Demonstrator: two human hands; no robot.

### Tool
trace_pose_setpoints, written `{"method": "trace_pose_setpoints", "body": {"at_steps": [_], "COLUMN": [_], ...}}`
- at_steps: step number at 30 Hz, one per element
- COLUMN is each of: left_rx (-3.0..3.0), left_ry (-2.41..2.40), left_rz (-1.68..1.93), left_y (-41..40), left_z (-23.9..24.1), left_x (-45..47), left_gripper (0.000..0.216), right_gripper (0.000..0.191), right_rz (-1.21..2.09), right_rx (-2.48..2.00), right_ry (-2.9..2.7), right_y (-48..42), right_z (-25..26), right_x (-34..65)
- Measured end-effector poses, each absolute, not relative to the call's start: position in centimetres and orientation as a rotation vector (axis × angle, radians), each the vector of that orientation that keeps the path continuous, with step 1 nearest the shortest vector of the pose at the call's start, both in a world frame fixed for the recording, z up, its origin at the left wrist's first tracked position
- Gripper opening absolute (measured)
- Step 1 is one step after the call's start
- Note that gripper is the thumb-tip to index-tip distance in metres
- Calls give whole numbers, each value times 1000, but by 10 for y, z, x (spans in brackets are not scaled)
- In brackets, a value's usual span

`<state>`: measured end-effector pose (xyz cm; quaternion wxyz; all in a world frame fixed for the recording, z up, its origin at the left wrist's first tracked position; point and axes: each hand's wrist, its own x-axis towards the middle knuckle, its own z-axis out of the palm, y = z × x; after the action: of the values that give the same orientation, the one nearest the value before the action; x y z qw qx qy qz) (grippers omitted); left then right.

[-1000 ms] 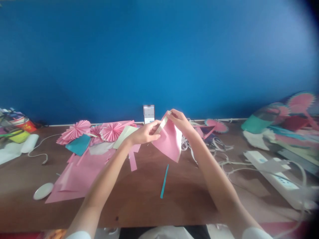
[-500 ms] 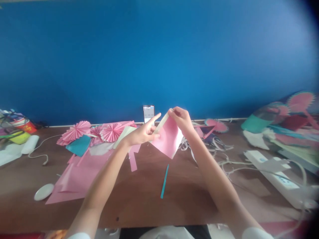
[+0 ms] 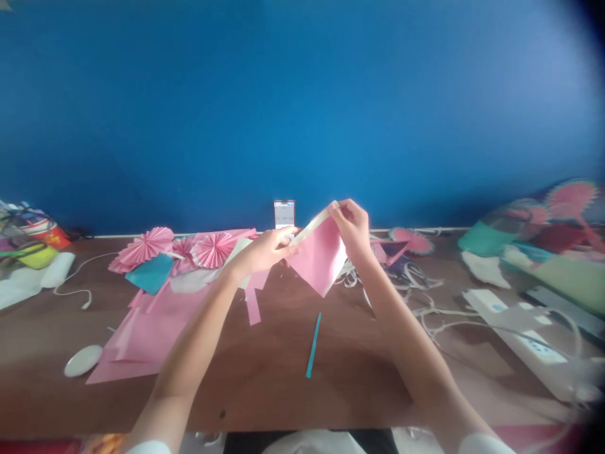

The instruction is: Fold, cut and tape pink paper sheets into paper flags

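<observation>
Left hand, head view: the left hand [image 3: 262,252] has its thumb and fingers drawn nearly together around the lower end of a pale band [image 3: 312,228]; half a second ago the index finger was lifted away, and now it is back down by the paper.
Right hand: the right hand [image 3: 353,224] pinches the band's upper end between thumb and fingers, a little higher and farther right than before.
Pink sheet: held up above the table [image 3: 265,394] between both hands, the pink sheet [image 3: 322,261] hangs below the band with one corner pointing down.
Pale band: it slopes less steeply and shows more of its length, so the edge appears more evenly stretched and, I judge, under control at both ends.
Teal strip: unmoved, the teal strip [image 3: 314,345] lies on the table below the sheet, touched by neither hand.
Phone: the phone [image 3: 284,214] stands upright behind the left hand.
</observation>
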<state>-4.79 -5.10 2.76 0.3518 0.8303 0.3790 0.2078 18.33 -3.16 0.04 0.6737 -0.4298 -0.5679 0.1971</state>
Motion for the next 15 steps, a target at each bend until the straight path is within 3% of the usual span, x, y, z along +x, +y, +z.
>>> {"method": "trace_pose_setpoints", "body": {"at_steps": [15], "left_rx": [2068], "left_ry": [942], "left_rz": [673], "left_y": [-40], "left_z": [22], "left_x": [-46], "left_gripper": [36], "right_gripper": [23], "right_rz": [306], "right_rx": [-993], "right_ry": [-1261], "right_y": [-30], "right_z": [-2], "right_x": [184]}}
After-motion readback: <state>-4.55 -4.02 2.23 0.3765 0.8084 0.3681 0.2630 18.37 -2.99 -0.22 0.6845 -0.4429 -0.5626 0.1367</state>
